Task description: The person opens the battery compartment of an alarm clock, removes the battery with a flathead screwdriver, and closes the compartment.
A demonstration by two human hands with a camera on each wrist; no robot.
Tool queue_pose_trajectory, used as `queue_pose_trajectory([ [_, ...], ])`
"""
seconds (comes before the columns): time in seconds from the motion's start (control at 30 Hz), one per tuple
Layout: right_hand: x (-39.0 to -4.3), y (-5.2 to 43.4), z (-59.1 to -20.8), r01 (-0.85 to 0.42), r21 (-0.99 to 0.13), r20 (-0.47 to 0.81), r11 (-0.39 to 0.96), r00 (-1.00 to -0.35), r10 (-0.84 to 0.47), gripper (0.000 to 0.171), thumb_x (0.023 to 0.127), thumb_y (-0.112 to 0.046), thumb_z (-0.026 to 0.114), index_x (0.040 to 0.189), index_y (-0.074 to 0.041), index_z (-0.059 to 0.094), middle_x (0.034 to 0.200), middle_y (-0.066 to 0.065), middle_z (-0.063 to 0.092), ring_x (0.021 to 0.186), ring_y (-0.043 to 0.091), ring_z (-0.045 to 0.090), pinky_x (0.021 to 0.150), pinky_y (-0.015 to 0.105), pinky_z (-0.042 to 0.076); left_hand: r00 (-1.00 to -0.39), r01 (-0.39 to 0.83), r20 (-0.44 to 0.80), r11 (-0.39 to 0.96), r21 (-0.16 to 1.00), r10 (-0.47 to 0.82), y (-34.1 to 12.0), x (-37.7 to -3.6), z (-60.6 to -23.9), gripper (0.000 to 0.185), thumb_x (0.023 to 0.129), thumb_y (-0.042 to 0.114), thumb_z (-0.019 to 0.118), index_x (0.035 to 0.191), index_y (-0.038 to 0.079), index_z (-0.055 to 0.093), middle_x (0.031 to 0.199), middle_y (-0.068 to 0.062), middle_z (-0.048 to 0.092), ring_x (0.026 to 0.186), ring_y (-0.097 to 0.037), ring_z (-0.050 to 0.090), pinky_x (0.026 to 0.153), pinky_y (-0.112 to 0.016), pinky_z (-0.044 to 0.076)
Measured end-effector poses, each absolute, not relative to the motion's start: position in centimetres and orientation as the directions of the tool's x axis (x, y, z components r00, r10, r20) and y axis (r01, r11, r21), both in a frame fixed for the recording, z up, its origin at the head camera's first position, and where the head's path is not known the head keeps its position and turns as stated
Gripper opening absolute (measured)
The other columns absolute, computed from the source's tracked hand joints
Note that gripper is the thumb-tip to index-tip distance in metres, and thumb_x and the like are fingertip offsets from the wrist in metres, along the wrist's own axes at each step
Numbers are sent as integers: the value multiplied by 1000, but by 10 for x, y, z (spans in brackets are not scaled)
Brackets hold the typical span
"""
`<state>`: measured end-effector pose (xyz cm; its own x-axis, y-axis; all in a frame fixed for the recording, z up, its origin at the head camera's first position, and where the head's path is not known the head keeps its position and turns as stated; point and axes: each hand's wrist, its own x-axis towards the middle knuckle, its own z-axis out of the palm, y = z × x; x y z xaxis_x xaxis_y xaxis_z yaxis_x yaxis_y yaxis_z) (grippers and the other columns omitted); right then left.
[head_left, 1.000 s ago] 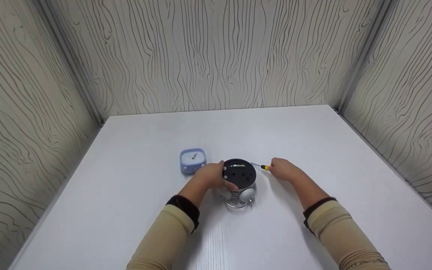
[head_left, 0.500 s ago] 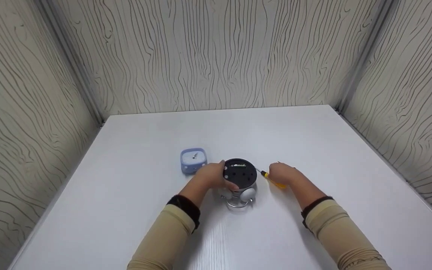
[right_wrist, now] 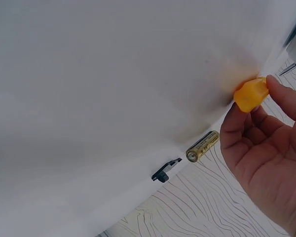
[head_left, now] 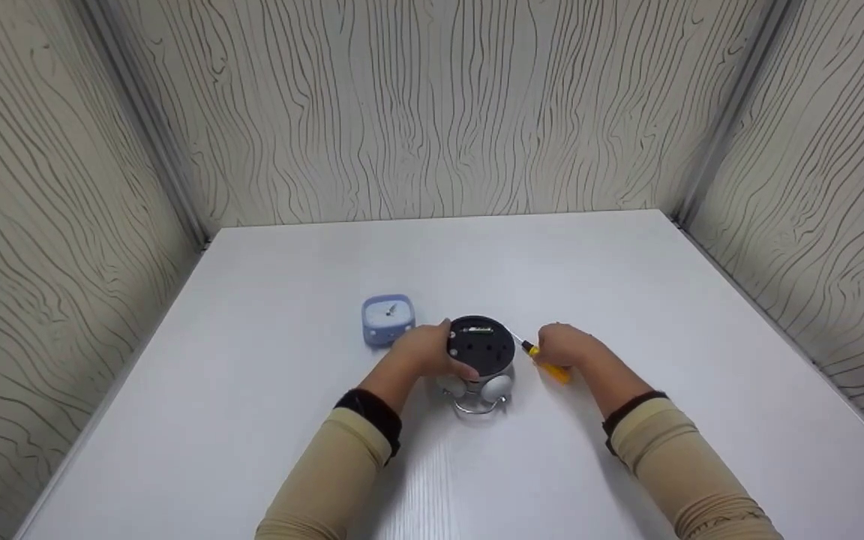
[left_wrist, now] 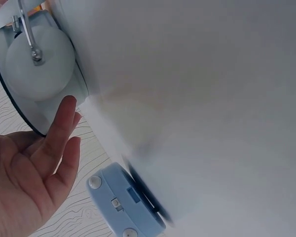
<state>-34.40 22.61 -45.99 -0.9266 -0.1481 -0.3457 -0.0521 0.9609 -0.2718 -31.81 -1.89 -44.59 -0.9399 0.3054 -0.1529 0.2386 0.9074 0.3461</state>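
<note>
A twin-bell alarm clock (head_left: 481,354) lies face down, its black back up and its bells toward me. Something shiny shows in a slot in that back. My left hand (head_left: 423,352) grips the clock from the left, thumb at the near edge; in the left wrist view my fingers reach along its pale side by a bell (left_wrist: 39,64). My right hand (head_left: 568,345) pinches a screwdriver (head_left: 553,372) by its yellow handle, the shaft slanting toward the clock's right edge. Most of the shaft is hidden in the right wrist view.
A small blue clock (head_left: 388,321) stands just behind my left hand. In the right wrist view a gold battery (right_wrist: 202,146) and a small black cover (right_wrist: 165,171) lie on the white table (head_left: 289,285) beyond my right hand. Wood-patterned panels (head_left: 432,112) enclose the table.
The screwdriver has swung so its yellow handle now shows below my right hand, slanting toward me. That hand has lowered slightly. My left hand and the alarm clock stay in place.
</note>
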Motion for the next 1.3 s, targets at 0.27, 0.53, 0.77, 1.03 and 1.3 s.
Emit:
queue_pose_trajectory([
  [0.27, -343, 226, -458, -82, -286, -319, 955, -931, -175, 20, 85, -19, 61, 91, 0, 61, 73, 7, 53, 63, 18, 49, 55, 26, 41, -938, 229, -165, 903, 364, 305, -19, -319, -446, 116, 54, 67, 72, 143, 7, 28, 128, -16, 52, 117, -28, 50, 99, -39, 39],
  [0.53, -349, 226, -449, -4, -332, -339, 943, -933, -123, 33, 88, -31, 58, 100, 0, 59, 78, 8, 55, 66, 19, 50, 58, 29, 44, -936, 230, -167, 899, 373, 309, -20, -319, -447, 117, 54, 67, 73, 143, 6, 27, 128, -16, 52, 117, -28, 50, 99, -39, 39],
  [0.77, -351, 215, -437, -142, -348, -162, 927, -964, -209, 27, 89, -28, 57, 98, -3, 60, 88, 10, 61, 76, 22, 53, 70, 35, 48, -940, 211, -179, 904, 371, 292, -19, -318, -448, 116, 55, 67, 72, 143, 6, 28, 130, -14, 51, 119, -27, 49, 99, -38, 39],
  [1.03, -347, 192, -428, -288, -353, -11, 890, -950, -312, 27, 88, -24, 60, 108, -7, 62, 93, 10, 59, 86, 24, 53, 79, 38, 49, -937, 222, -174, 903, 368, 302, -18, -318, -446, 113, 57, 65, 73, 142, 5, 31, 124, -14, 55, 113, -25, 53, 95, -37, 41],
  [1.3, -345, 178, -424, -370, -299, 45, 880, -926, -374, 21, 83, -23, 67, 102, -15, 70, 95, 8, 61, 91, 24, 49, 82, 37, 47, -936, 208, -190, 902, 380, 296, -17, -319, -445, 114, 55, 66, 74, 141, 5, 32, 121, -14, 57, 109, -25, 55, 93, -37, 42],
])
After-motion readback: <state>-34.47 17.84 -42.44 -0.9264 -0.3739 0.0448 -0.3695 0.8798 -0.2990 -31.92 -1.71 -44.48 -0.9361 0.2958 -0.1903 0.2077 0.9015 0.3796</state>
